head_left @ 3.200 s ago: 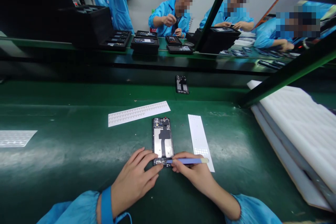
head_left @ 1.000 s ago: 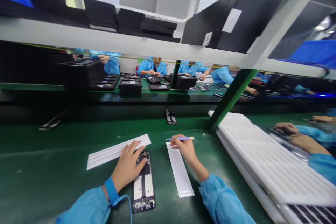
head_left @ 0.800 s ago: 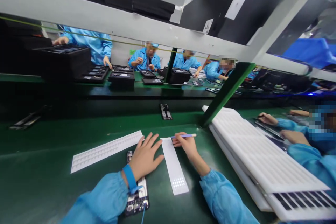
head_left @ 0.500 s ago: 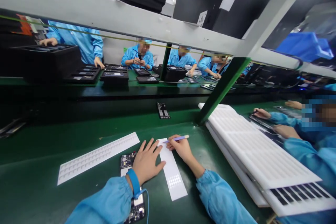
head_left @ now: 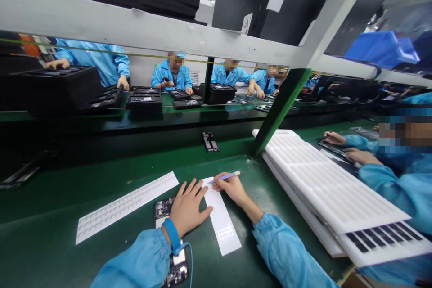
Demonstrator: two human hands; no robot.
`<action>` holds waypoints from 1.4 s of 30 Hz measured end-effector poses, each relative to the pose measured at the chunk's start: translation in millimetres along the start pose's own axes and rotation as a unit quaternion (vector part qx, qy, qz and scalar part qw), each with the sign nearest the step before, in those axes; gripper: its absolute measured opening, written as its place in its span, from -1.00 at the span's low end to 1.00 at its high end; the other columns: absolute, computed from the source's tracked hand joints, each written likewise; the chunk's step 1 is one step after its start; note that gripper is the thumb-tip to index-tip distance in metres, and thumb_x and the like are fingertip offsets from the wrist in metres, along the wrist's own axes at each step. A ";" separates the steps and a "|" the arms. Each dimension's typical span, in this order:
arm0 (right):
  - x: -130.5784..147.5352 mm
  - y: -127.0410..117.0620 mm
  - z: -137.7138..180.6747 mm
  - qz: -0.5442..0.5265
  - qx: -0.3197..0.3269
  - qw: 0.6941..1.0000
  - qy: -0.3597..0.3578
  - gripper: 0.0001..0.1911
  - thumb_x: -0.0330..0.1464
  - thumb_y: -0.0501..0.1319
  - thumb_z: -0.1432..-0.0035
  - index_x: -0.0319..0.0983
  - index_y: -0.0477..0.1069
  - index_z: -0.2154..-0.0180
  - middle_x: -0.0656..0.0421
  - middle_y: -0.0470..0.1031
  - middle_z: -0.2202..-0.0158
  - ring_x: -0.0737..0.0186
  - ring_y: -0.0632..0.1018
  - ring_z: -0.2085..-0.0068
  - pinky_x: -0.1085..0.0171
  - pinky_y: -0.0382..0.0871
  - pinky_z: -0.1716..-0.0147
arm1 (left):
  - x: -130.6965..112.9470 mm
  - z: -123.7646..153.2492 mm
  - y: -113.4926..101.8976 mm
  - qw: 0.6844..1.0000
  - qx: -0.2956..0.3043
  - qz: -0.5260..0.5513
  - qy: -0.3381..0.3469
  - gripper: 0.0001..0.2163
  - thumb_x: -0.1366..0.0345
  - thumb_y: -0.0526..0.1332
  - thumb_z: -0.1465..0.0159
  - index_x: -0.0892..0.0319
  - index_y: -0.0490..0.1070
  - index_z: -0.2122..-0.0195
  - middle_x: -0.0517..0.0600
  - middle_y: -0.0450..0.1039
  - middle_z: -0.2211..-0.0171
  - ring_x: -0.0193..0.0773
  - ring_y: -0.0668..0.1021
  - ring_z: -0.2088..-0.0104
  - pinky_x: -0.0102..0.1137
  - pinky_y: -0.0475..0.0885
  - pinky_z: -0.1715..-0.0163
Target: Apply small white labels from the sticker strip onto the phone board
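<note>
My left hand (head_left: 189,207) lies flat with its fingers spread, the fingertips at the left edge of a narrow white sticker sheet (head_left: 218,216). Shiny small stickers show near the sheet's lower end. My right hand (head_left: 231,189) grips a slim pale-purple tool (head_left: 227,177), pen-like with a whitish end. The tool's tip meets the top of the sheet; its exact shape is too small to tell. Under my left hand and wrist is an opened phone (head_left: 179,258) with its circuit board showing, partly hidden. A blue wrist strap (head_left: 172,235) circles my left wrist.
Left of my hands lies a second white sheet (head_left: 128,207) with rows of marks. Another opened phone (head_left: 210,141) lies farther back. White trays (head_left: 324,175) are stacked at right, by a green post (head_left: 281,112). Co-workers in blue sit opposite and at right.
The camera view has shifted slightly. My hands, the tool and the sheet keep nearly the same places. Across the bench, a co-worker's hands have moved apart.
</note>
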State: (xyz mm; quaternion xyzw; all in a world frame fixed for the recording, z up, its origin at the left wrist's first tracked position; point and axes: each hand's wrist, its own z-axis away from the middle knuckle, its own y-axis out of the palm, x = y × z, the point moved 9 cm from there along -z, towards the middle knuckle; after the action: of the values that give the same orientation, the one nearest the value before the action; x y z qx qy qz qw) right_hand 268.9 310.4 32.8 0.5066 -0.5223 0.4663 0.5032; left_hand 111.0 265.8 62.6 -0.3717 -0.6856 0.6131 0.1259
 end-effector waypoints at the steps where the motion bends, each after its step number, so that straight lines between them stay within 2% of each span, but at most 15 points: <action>1: -0.3 -0.1 -0.1 -0.006 0.000 1.000 0.003 -0.45 0.04 0.47 0.11 -0.33 0.49 0.40 0.02 0.55 0.49 0.10 0.59 0.48 0.33 0.52 0.51 | 0.7 0.0 0.6 1.000 0.000 0.001 -0.001 -0.48 -0.02 0.16 -0.29 0.06 0.24 -0.22 -0.01 0.08 -0.28 0.00 0.10 -0.29 0.03 -0.04 -0.26; 7: 3.8 -6.6 1.7 -0.046 -0.017 0.999 0.016 -0.48 -0.01 0.52 0.15 -0.32 0.50 0.39 0.01 0.56 0.46 0.06 0.61 0.45 0.27 0.57 0.44 | -4.2 -4.7 0.2 1.000 -0.005 0.003 0.001 -0.49 0.00 0.20 -0.27 0.08 0.26 -0.20 0.02 0.09 -0.28 0.03 0.12 -0.28 0.05 0.00 -0.26; 10: 9.1 -8.6 6.6 -0.061 -0.039 0.997 0.012 -0.46 0.00 0.52 0.17 -0.32 0.50 0.37 0.01 0.56 0.46 0.08 0.61 0.44 0.31 0.57 0.45 | -16.4 8.5 -26.5 0.999 -0.034 0.008 0.015 -0.48 0.05 0.20 -0.29 0.14 0.21 -0.21 0.04 -0.02 -0.31 0.02 0.09 -0.29 0.00 0.07 -0.26; 12: 11.5 0.6 11.6 -0.072 -0.048 0.996 0.009 -0.46 0.00 0.51 0.14 -0.31 0.48 0.35 0.02 0.57 0.44 0.10 0.61 0.42 0.36 0.56 0.47 | -20.3 32.5 -52.3 0.997 -0.062 0.013 0.034 -0.56 0.11 0.17 -0.32 0.12 0.22 -0.19 0.01 -0.01 -0.31 -0.03 0.08 -0.30 -0.06 0.09 -0.27; 14: 11.4 25.2 18.0 -0.081 -0.034 0.996 0.011 -0.47 0.00 0.49 0.11 -0.32 0.48 0.33 0.01 0.57 0.43 0.10 0.61 0.42 0.38 0.55 0.51 | -9.7 65.9 -74.4 0.995 -0.096 0.011 0.028 -0.69 0.20 0.14 -0.35 0.09 0.29 -0.09 -0.02 0.11 -0.25 -0.07 0.13 -0.28 -0.08 0.08 -0.28; 17: 5.8 88.0 30.3 -0.089 0.035 0.995 0.029 -0.45 0.00 0.49 0.11 -0.34 0.47 0.34 -0.02 0.56 0.44 0.09 0.60 0.45 0.38 0.52 0.57 | 34.9 116.2 -90.0 0.986 -0.154 -0.015 -0.053 -0.76 0.25 0.11 -0.34 0.12 0.31 -0.01 0.04 0.20 -0.18 -0.05 0.21 -0.23 -0.05 0.13 -0.25; 20: -1.8 147.3 40.3 -0.081 0.098 0.991 0.041 -0.43 0.05 0.46 0.10 -0.34 0.46 0.36 -0.02 0.56 0.47 0.13 0.59 0.49 0.40 0.50 0.61 | 75.2 139.8 -79.6 0.981 -0.148 -0.043 -0.115 -0.59 0.15 0.20 -0.28 0.14 0.23 -0.11 0.09 0.15 -0.21 0.04 0.16 -0.25 0.04 0.12 -0.23; 22: -5.0 166.7 42.0 -0.068 0.108 0.991 0.036 -0.43 0.06 0.43 0.08 -0.34 0.46 0.37 -0.01 0.56 0.47 0.14 0.58 0.50 0.40 0.49 0.60 | 83.8 138.6 -69.7 0.984 -0.123 -0.052 -0.114 -0.46 0.08 0.26 -0.23 0.14 0.18 -0.17 0.09 0.13 -0.22 0.07 0.12 -0.27 0.06 0.09 -0.24; 24: -6.7 170.9 41.8 -0.057 0.105 0.992 0.030 -0.44 0.06 0.41 0.06 -0.34 0.45 0.37 0.00 0.55 0.48 0.16 0.58 0.51 0.40 0.48 0.60 | 82.2 133.3 -65.6 0.987 -0.109 -0.055 -0.106 -0.43 0.06 0.28 -0.20 0.13 0.17 -0.18 0.09 0.13 -0.22 0.06 0.11 -0.27 0.06 0.06 -0.25; 32: -5.8 160.7 48.4 -0.039 0.122 0.991 0.041 -0.49 0.00 0.40 0.05 -0.33 0.43 0.37 0.03 0.53 0.53 0.19 0.55 0.54 0.41 0.43 0.61 | 76.1 130.4 -68.2 0.988 -0.106 -0.042 -0.104 -0.49 0.11 0.27 -0.20 0.13 0.20 -0.13 0.08 0.17 -0.19 0.02 0.13 -0.27 0.03 0.04 -0.27; 42: -7.6 164.9 46.0 -0.024 0.140 0.990 0.025 -0.62 -0.11 0.35 -0.01 -0.31 0.42 0.38 0.07 0.53 0.53 0.19 0.56 0.53 0.40 0.41 0.61 | 69.0 131.8 -67.8 0.989 -0.126 -0.041 -0.061 -0.62 0.22 0.26 -0.24 0.04 0.32 -0.08 0.04 0.22 -0.13 0.04 0.21 -0.21 0.07 0.13 -0.22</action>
State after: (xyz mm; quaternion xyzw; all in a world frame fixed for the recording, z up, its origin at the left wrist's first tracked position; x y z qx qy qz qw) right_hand 101.7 273.5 26.2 0.5729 -0.4266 0.5349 0.4513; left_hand -43.6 215.1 77.9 -0.3185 -0.7780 0.5381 0.0611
